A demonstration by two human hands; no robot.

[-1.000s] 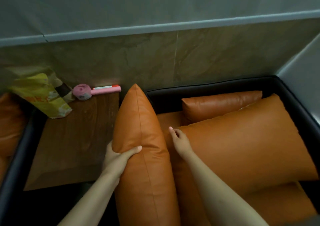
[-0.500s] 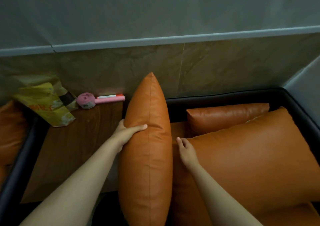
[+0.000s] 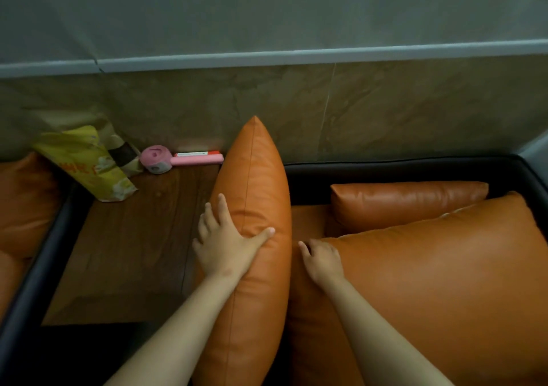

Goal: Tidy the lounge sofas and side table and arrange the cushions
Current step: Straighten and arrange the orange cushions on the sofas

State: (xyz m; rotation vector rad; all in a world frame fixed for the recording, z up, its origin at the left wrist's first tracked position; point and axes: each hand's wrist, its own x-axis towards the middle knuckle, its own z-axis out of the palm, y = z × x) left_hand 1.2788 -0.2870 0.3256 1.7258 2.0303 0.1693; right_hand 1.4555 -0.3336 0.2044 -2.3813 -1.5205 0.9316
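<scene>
left grip (image 3: 228,246): released, fingers spread flat against upright cushion (image 3: 255,207)
right grip (image 3: 321,259): fingers curled over corner of big cushion (image 3: 430,282)
upright cushion: on edge between both grips, on sofa (image 3: 385,166)
table (image 3: 133,252): left of left grip; pink fan (image 3: 157,159) and yellow bag (image 3: 89,166) beyond it

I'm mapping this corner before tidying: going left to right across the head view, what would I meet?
Yellow packet → pink handheld gadget → upright orange cushion → right hand → large orange cushion.
</scene>
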